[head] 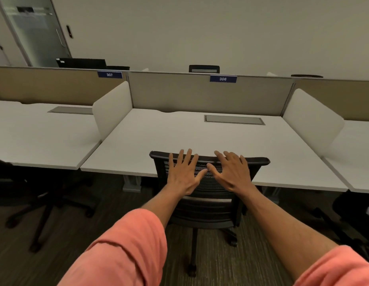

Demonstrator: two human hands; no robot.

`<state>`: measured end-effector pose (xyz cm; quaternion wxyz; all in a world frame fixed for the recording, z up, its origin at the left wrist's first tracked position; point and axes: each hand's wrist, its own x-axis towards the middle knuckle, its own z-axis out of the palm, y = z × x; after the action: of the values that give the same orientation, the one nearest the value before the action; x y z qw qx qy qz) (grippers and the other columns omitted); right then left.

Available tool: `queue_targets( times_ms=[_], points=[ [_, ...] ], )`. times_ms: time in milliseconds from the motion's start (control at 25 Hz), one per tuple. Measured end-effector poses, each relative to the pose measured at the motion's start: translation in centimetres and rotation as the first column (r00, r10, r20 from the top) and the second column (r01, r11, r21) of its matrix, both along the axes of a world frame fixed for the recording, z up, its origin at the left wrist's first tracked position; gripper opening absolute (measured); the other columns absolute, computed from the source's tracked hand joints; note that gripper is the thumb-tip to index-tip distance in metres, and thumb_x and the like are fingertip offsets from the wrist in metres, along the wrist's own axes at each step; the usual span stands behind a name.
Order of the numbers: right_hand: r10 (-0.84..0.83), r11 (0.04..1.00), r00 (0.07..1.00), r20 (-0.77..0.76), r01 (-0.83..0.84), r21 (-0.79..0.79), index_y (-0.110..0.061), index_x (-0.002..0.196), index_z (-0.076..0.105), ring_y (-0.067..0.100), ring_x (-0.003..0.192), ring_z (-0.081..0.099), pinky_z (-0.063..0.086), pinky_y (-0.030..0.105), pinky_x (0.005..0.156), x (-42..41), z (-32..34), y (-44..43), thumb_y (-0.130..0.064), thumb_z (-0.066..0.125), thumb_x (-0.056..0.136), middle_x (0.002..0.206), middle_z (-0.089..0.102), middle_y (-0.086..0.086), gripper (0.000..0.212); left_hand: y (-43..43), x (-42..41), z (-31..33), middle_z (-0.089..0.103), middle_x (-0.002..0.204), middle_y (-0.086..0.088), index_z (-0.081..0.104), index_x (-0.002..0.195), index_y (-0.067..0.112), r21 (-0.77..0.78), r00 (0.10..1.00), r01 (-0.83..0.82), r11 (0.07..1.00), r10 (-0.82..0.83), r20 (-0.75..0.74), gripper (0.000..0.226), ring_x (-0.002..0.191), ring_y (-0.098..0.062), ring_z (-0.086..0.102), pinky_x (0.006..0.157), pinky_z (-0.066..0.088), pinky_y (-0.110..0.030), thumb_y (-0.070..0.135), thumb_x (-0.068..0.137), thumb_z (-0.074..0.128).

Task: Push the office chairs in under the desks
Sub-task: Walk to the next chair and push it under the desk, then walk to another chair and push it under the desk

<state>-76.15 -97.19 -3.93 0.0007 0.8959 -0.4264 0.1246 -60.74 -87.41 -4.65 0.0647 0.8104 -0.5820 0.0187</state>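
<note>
Both arms reached forward, and the left hand and right hand lay flat on the backrest of the mesh office chair, fingers spread apart, gripping nothing. The backrest ran left to right, square to the push. The chair stood directly beyond the hands, its back touching or just short of bench 306's near edge. Far off, the cable tray sat closed.

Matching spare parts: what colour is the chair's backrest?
Black mesh backrest, clearest in the head view.
</note>
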Motion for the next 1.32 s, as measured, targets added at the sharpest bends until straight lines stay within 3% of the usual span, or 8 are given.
queue_targets(
  times_ms=[200, 360, 480, 680, 960, 1320],
  points=[
    [-0.071, 0.997, 0.997, -0.028, 0.07, -0.009, -0.03, 0.156, 0.016, 0.025, 0.151, 0.003, -0.004, 0.051, 0.12, -4.7, -0.1, 6.6, -0.071, 0.019, 0.092, 0.164, 0.016, 0.008, 0.076, 5.3, -3.8, 0.3, -0.015, 0.163, -0.002, 0.0, 0.156, 0.028, -0.014, 0.999, 0.037, 0.999, -0.037, 0.021, 0.074, 0.148, -0.026, -0.019, 0.115, -0.016, -0.057, 0.069, 0.095, 0.013],
    [-0.13, 0.991, 0.991, -0.036, 0.13, -0.018, -0.03, 0.156, 0.009, 0.027, 0.151, 0.005, -0.006, 0.052, 0.118, -9.0, -0.1, 12.0, -0.072, 0.019, 0.091, 0.164, 0.015, 0.009, 0.078, 10.6, -6.8, 0.2, -0.012, 0.164, -0.002, 0.003, 0.156, 0.029, -0.02, 0.994, 0.092, 0.996, -0.09, 0.066, 0.074, 0.149, -0.026, -0.017, 0.116, -0.013, -0.057, 0.069, 0.095, 0.014],
    [-0.17, 0.985, 0.985, -0.027, 0.17, -0.026, -0.029, 0.156, 0.011, 0.028, 0.15, 0.011, -0.001, 0.053, 0.119, -13.0, -0.4, 16.3, -0.073, 0.019, 0.09, 0.162, 0.021, 0.009, 0.079, 14.1, -10.0, 0.2, -0.008, 0.165, -0.003, 0.007, 0.156, 0.028, -0.027, 0.987, 0.146, 0.989, -0.144, 0.078, 0.074, 0.149, -0.027, -0.014, 0.116, -0.012, -0.058, 0.068, 0.095, 0.016],
    [-0.285, 0.959, 0.958, -0.015, 0.285, -0.002, -0.032, 0.156, 0.015, 0.027, 0.151, 0.009, -0.005, 0.053, 0.119, -21.0, -1.6, 21.9, -0.074, 0.017, 0.089, 0.163, 0.02, 0.008, 0.079, 17.0, -17.6, -0.5, -0.009, 0.165, -0.002, 0.009, 0.156, 0.028, 0.001, 0.963, 0.263, 0.965, -0.262, 0.057, 0.074, 0.149, -0.027, -0.014, 0.115, -0.012, -0.059, 0.068, 0.095, 0.014],
    [-0.529, 0.849, 0.849, 0.009, 0.528, 0.023, -0.033, 0.156, 0.016, 0.025, 0.151, 0.005, -0.004, 0.054, 0.12, -37.2, -2.3, 25.5, -0.073, 0.02, 0.091, 0.163, 0.017, 0.008, 0.076, 15.9, -33.5, -1.1, -0.008, 0.164, -0.002, 0.011, 0.156, 0.028, 0.018, 0.89, 0.452, 0.892, -0.452, 0.058, 0.076, 0.149, -0.026, -0.013, 0.114, -0.016, -0.06, 0.071, 0.093, 0.012],
    [-0.764, 0.645, 0.646, 0.004, 0.763, 0.03, -0.034, 0.154, 0.024, 0.025, 0.151, 0.009, -0.002, 0.054, 0.119, -65.1, -2.5, 27.0, -0.073, 0.025, 0.09, 0.162, 0.023, 0.007, 0.075, 12.3, -61.7, -1.7, -0.002, 0.165, -0.002, 0.016, 0.156, 0.027, -0.047, 0.729, 0.683, 0.729, -0.684, -0.009, 0.075, 0.15, -0.026, -0.008, 0.114, -0.013, -0.06, 0.07, 0.094, 0.015]
  ],
)
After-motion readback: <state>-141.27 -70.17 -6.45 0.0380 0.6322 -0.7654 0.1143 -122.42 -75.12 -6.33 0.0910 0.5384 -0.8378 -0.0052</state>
